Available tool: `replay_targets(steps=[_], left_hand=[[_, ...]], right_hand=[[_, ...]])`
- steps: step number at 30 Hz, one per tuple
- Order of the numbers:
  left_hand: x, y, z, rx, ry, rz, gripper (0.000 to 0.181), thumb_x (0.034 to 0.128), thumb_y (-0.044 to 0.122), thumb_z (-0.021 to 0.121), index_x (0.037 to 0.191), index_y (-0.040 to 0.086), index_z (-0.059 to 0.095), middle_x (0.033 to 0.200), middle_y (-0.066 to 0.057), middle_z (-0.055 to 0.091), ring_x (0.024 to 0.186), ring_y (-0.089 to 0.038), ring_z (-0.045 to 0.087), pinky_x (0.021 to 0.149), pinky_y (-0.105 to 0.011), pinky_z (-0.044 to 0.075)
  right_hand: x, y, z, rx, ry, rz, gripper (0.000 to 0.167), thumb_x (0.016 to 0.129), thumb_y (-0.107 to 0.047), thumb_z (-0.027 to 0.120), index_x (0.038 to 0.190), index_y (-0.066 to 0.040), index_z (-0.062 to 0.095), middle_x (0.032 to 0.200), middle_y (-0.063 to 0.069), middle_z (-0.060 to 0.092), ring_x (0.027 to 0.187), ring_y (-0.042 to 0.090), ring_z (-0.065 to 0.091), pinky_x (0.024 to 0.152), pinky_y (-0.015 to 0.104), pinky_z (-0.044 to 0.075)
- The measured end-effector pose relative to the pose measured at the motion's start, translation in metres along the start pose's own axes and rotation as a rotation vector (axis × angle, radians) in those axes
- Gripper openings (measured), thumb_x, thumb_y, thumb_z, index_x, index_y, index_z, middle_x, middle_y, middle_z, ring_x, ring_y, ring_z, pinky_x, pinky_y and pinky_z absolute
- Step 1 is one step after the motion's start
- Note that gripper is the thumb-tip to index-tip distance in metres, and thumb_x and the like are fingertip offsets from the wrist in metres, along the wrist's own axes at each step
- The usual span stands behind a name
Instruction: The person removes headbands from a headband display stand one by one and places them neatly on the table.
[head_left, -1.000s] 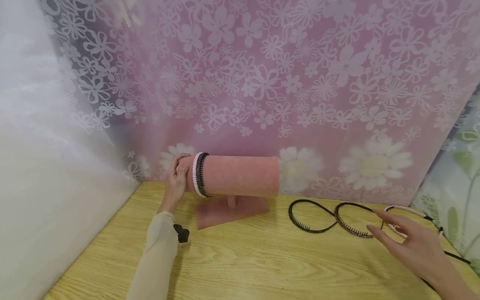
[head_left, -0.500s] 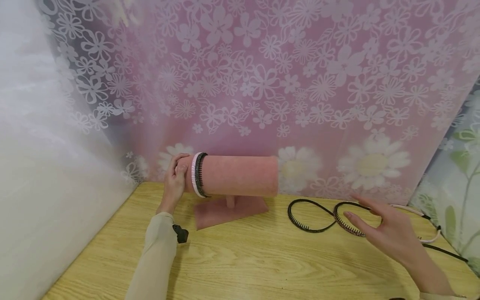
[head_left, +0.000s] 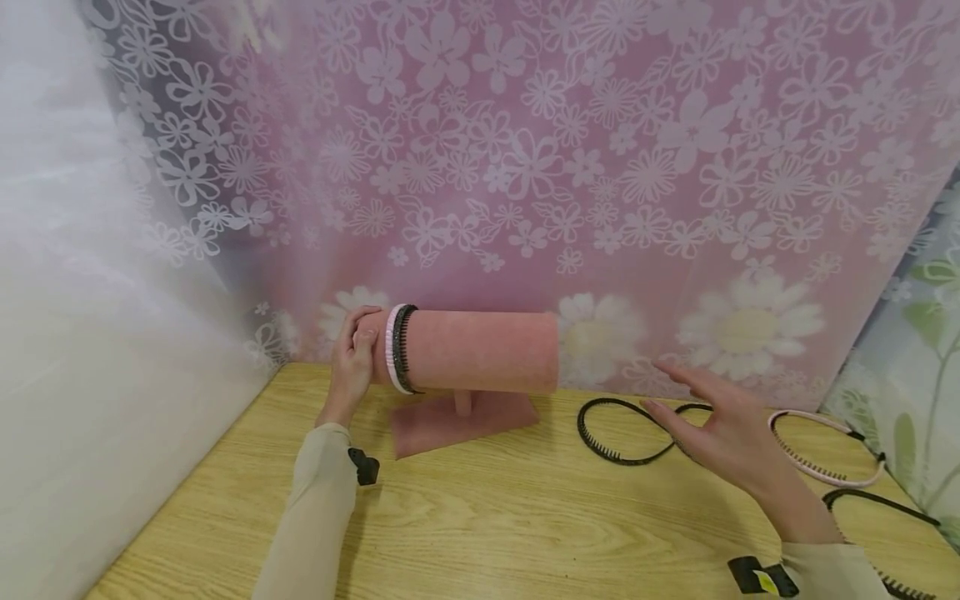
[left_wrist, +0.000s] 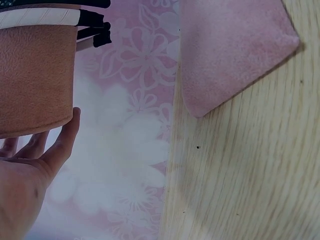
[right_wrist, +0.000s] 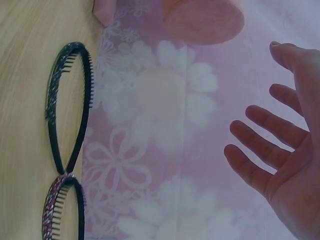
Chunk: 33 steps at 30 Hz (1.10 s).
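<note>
A: Where's the pink roll [head_left: 480, 352], taking it as the clock's centre in the head view?

B: Towards the back of the wood-grain worktop [head_left: 517, 508], lying level on its stand, the base [head_left: 487, 418] at six o'clock. Two bands ring its nine o'clock end: a ribbed pink band [head_left: 390, 350] and, just beside it on the three o'clock side, a toothed black band [head_left: 402, 350].

A: And the left hand [head_left: 351, 367]?

B: At nine o'clock, gripping that end of the roll, thumb across the near face.

A: The right hand [head_left: 723, 427]?

B: Between three and four o'clock, well apart from the roll, raised in the air with its fingers spread.

A: What lies around it?

B: Near four o'clock, a glittery black headband [right_wrist: 55, 85] meets a red-speckled headband [right_wrist: 49, 215], mostly hidden behind the right hand. Further out is a pink headband [head_left: 828, 479], then a dark headband [head_left: 892, 502] partly behind the right sleeve [head_left: 825, 571].

A: Beyond those?

B: A flowered pink backdrop [head_left: 487, 208] at twelve.
</note>
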<state>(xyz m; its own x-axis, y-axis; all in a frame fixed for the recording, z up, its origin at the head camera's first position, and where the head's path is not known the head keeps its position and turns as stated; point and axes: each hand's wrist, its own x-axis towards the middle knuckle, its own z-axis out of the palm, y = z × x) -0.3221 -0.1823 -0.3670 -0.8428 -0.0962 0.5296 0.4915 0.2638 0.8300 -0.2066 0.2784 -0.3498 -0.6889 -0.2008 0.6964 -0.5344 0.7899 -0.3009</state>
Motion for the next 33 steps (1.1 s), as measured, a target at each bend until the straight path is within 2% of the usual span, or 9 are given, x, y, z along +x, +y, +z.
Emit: replay_targets(steps=[2, 5, 19, 24, 25, 26, 31, 32, 33], left_hand=[[0.0, 0.0, 0.0, 0.001, 0.004, 0.003, 0.04, 0.1088, 0.025, 0.045, 0.143, 0.005, 0.053, 0.14, -0.017, 0.059, 0.106, -0.004, 0.057, 0.096, -0.029, 0.045], [0.0, 0.0, 0.0, 0.001, 0.004, 0.013, 0.04, 0.1088, 0.024, 0.045, 0.143, 0.005, 0.054, 0.139, -0.018, 0.059, 0.105, -0.003, 0.057, 0.095, -0.027, 0.045], [-0.001, 0.002, -0.001, 0.012, -0.001, 0.017, 0.04, 0.1086, 0.023, 0.045, 0.142, 0.004, 0.054, 0.138, -0.019, 0.059, 0.103, -0.005, 0.057, 0.094, -0.031, 0.046], [-0.001, 0.002, -0.001, 0.02, 0.001, 0.01, 0.04, 0.1087, 0.024, 0.045, 0.143, 0.005, 0.054, 0.138, -0.018, 0.059, 0.102, -0.003, 0.058, 0.093, -0.028, 0.046], [-0.001, 0.002, -0.001, 0.019, 0.0, 0.008, 0.04, 0.1087, 0.024, 0.045, 0.142, 0.006, 0.054, 0.138, -0.018, 0.059, 0.102, -0.003, 0.058, 0.093, -0.028, 0.047], [-0.001, 0.002, -0.001, 0.018, 0.0, 0.007, 0.04, 0.1087, 0.024, 0.045, 0.142, 0.006, 0.054, 0.138, -0.018, 0.059, 0.102, -0.003, 0.058, 0.093, -0.027, 0.047], [0.0, 0.001, -0.001, 0.004, -0.001, 0.004, 0.04, 0.1088, 0.025, 0.045, 0.143, 0.006, 0.054, 0.139, -0.018, 0.058, 0.103, -0.006, 0.058, 0.092, -0.025, 0.046], [0.0, 0.001, -0.001, 0.003, -0.001, 0.003, 0.04, 0.1089, 0.025, 0.045, 0.143, 0.006, 0.053, 0.139, -0.018, 0.058, 0.104, -0.006, 0.058, 0.092, -0.025, 0.046], [0.0, 0.001, -0.001, 0.002, -0.002, 0.003, 0.04, 0.1089, 0.025, 0.045, 0.143, 0.006, 0.053, 0.139, -0.017, 0.058, 0.104, -0.006, 0.058, 0.092, -0.024, 0.046]], right_hand=[[0.006, -0.003, 0.003, -0.003, -0.006, -0.012, 0.063, 0.083, -0.015, 0.084, 0.142, -0.022, 0.063, 0.129, 0.012, 0.071, 0.11, 0.024, 0.067, 0.091, 0.001, 0.039], [0.013, -0.007, 0.008, 0.004, -0.004, -0.042, 0.063, 0.082, -0.014, 0.085, 0.141, -0.02, 0.064, 0.13, 0.011, 0.071, 0.11, 0.028, 0.068, 0.09, 0.005, 0.043], [0.042, -0.023, 0.03, 0.062, 0.02, -0.183, 0.065, 0.074, -0.013, 0.089, 0.136, -0.017, 0.067, 0.131, 0.007, 0.071, 0.119, 0.03, 0.066, 0.102, 0.018, 0.043], [0.051, -0.03, 0.037, 0.091, 0.005, -0.219, 0.064, 0.075, -0.014, 0.089, 0.136, -0.015, 0.067, 0.131, 0.009, 0.071, 0.118, 0.031, 0.068, 0.105, 0.012, 0.039], [0.053, -0.031, 0.039, 0.096, 0.0, -0.224, 0.064, 0.076, -0.015, 0.089, 0.136, -0.015, 0.067, 0.131, 0.01, 0.071, 0.11, 0.028, 0.071, 0.102, 0.011, 0.04], [0.055, -0.033, 0.04, 0.101, -0.006, -0.227, 0.064, 0.077, -0.015, 0.089, 0.136, -0.015, 0.067, 0.132, 0.009, 0.07, 0.11, 0.028, 0.071, 0.102, 0.011, 0.041], [0.065, -0.042, 0.048, 0.135, -0.036, -0.231, 0.062, 0.078, -0.016, 0.088, 0.137, -0.013, 0.066, 0.135, 0.01, 0.068, 0.115, 0.026, 0.068, 0.102, 0.028, 0.05], [0.067, -0.044, 0.05, 0.142, -0.04, -0.234, 0.062, 0.079, -0.016, 0.088, 0.136, -0.012, 0.066, 0.135, 0.01, 0.068, 0.124, 0.028, 0.064, 0.105, 0.033, 0.05], [0.069, -0.046, 0.052, 0.149, -0.043, -0.24, 0.061, 0.079, -0.015, 0.088, 0.136, -0.01, 0.066, 0.135, 0.01, 0.068, 0.125, 0.029, 0.064, 0.104, 0.038, 0.05]])
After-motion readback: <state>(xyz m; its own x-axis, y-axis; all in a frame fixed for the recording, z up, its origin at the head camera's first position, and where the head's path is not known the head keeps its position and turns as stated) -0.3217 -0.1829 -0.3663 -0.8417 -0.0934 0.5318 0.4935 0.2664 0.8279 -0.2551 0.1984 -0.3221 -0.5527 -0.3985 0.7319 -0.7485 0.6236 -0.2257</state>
